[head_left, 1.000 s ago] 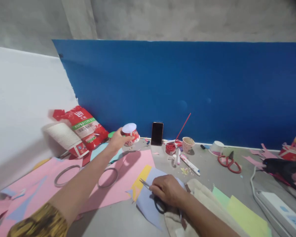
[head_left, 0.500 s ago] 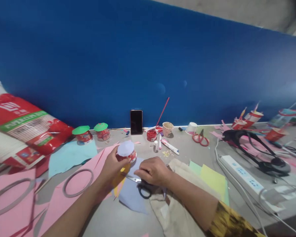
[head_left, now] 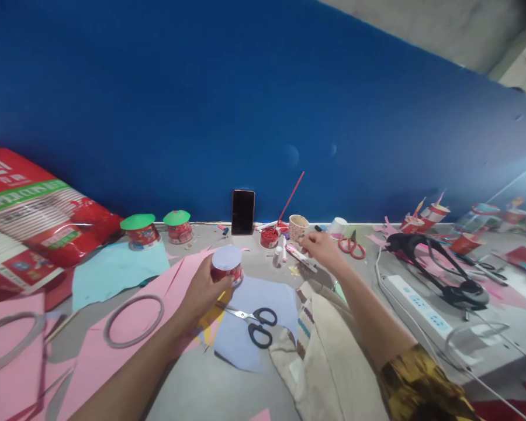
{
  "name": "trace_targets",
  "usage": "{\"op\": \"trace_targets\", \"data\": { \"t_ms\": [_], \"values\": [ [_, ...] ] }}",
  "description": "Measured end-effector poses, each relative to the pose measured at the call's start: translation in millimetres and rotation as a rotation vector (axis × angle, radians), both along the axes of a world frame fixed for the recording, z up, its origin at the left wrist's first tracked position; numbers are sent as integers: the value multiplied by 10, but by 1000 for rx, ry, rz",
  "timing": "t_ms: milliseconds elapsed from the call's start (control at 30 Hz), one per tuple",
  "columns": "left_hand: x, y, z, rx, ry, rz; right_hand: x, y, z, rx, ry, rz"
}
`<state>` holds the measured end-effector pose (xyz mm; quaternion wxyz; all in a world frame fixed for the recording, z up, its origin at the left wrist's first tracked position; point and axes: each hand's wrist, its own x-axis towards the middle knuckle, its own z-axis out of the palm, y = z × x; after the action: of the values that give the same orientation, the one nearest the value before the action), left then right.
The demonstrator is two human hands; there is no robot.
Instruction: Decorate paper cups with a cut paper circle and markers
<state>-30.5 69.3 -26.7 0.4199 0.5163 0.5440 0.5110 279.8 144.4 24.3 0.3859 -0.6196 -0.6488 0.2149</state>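
My left hand (head_left: 205,290) is wrapped round a small upside-down red paper cup (head_left: 226,268) with a pale lilac paper disc on top, held just above the pink paper (head_left: 127,316). My right hand (head_left: 319,248) reaches far forward over a white marker pen (head_left: 301,257), fingers curled down at it; whether it grips the pen I cannot make out. Black-handled scissors (head_left: 256,320) lie free on a lilac paper sheet (head_left: 263,304) between my arms.
Two red cups with green paper tops (head_left: 141,229) (head_left: 178,225) stand at the blue wall, beside a phone (head_left: 242,211), a red pot (head_left: 269,237), a patterned cup (head_left: 298,226) and red scissors (head_left: 351,245). A power strip (head_left: 414,302), black glue gun (head_left: 425,255), wire rings (head_left: 134,320) and cloth (head_left: 328,345) lie around.
My right hand let go of the black scissors and stretched forward to the pens by the wall. My left hand brought the capped cup from the wall back towards me.
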Motion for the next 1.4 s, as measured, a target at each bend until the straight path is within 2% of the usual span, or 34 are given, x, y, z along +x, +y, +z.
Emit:
{"op": "trace_targets", "data": {
  "t_ms": [233,533,733,833,967,1100,1267,1400],
  "values": [
    [18,51,-28,63,76,38,-81,45,-120,-53,-95,-25],
    [28,51,-48,48,85,22,-37,292,-78,96,54,-63],
    [34,57,-79,51,107,50,-161,250,-359,180,196,-127],
    [3,26,-109,72,22,37,-202,185,-462,197,218,-113],
    [-77,5,-160,3,-163,-45,-200,151,-515,216,214,-101],
    [-95,38,-150,39,-284,-17,-163,156,-539,233,184,-108],
    [-28,58,-61,18,-286,9,-42,225,-522,233,118,-151],
    [-13,61,-41,23,-250,41,15,269,-540,204,6,-103]
  ]
}}
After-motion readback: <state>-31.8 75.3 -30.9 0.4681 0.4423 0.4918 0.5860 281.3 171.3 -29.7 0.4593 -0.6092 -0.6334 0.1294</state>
